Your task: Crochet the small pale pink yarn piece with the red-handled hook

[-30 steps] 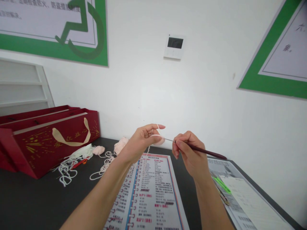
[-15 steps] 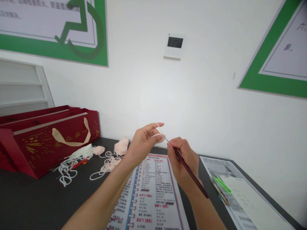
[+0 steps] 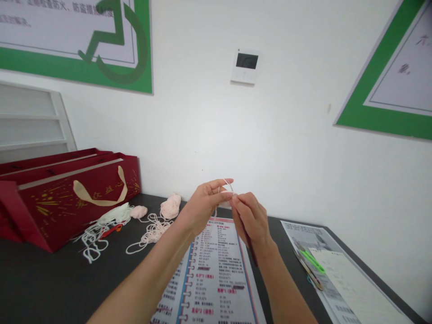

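My left hand (image 3: 208,198) pinches a small pale pink crochet piece (image 3: 225,204) between thumb and fingers, with a strand of yarn (image 3: 227,183) looped over its raised index finger. Closed around a crochet hook (image 3: 250,247) with a dark red handle, my right hand (image 3: 250,213) meets the left at the fingertips. The hook's thin metal tip (image 3: 231,185) points up by the yarn strand. Much of the crochet piece is hidden behind the fingers. Both hands are raised above a printed pattern sheet (image 3: 226,265) with a spiral-binding design.
Pale pink yarn (image 3: 170,206) lies in a ball and loose coils left of the hands, beside a small pink crochet piece (image 3: 138,211) and white yarn (image 3: 96,238). Red gift bags (image 3: 77,198) stand far left. At right, a green cutter (image 3: 313,261) rests on papers (image 3: 357,279).
My right hand has moved left against the left fingertips. The hook has turned steeper, its tip now rising near the index finger. My left hand has dipped slightly.
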{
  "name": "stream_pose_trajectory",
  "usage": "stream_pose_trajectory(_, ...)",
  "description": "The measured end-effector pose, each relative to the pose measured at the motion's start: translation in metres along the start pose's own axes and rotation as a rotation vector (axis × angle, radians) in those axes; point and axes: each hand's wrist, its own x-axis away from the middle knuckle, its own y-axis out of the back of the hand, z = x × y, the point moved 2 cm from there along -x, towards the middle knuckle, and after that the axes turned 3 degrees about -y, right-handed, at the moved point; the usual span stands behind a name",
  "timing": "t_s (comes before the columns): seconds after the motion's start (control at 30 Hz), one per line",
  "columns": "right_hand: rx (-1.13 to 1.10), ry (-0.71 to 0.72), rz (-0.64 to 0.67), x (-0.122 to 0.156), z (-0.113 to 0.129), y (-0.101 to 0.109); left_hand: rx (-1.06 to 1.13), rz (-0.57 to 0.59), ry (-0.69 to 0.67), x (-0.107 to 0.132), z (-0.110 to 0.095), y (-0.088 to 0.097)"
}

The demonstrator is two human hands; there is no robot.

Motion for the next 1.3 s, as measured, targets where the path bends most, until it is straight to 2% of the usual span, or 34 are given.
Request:
stream_pose_trajectory(0.1,0.0,-0.085,0.032,-0.005,0.012,0.0,-0.141,-0.063,-0.16,-0.001,-0.002,0.004)
stream_pose_trajectory(0.2,-0.135,-0.202,0.046,-0.012,0.022,0.008,-0.258,-0.078,-0.249,-0.001,-0.007,0.007)
stream_pose_trajectory(0.27,-0.233,-0.327,0.024,-0.013,0.023,0.014,-0.303,-0.071,-0.26,0.001,-0.011,0.007)
stream_pose_trajectory(0.4,-0.551,-0.702,-0.056,-0.011,0.015,0.019,-0.356,-0.051,-0.245,0.004,-0.015,0.005)
stream_pose_trajectory(0.47,-0.69,-0.771,-0.059,-0.01,0.012,0.02,-0.353,-0.035,-0.233,0.004,-0.015,0.005)
stream_pose_trajectory(0.53,-0.634,-0.714,-0.019,-0.011,0.011,0.023,-0.354,-0.014,-0.228,0.004,-0.015,0.006)
stream_pose_trajectory(0.7,-0.258,-0.295,0.088,-0.016,0.02,0.032,-0.446,-0.025,-0.273,0.003,-0.016,0.009)
stream_pose_trajectory(0.77,-0.216,-0.26,0.08,-0.016,0.02,0.032,-0.485,-0.036,-0.293,0.003,-0.016,0.009)
stream_pose_trajectory(1.07,-0.223,-0.321,0.007,-0.011,0.017,0.026,-0.513,-0.011,-0.285,0.005,-0.016,0.006)
stream_pose_trajectory(1.13,-0.312,-0.418,-0.002,-0.01,0.014,0.024,-0.52,-0.013,-0.289,0.005,-0.017,0.007)
stream_pose_trajectory(1.23,-0.599,-0.634,-0.032,-0.007,0.007,0.021,-0.471,0.021,-0.262,0.004,-0.016,0.008)
stream_pose_trajectory(1.3,-0.695,-0.7,-0.032,-0.007,0.005,0.021,-0.402,0.06,-0.228,0.003,-0.015,0.009)
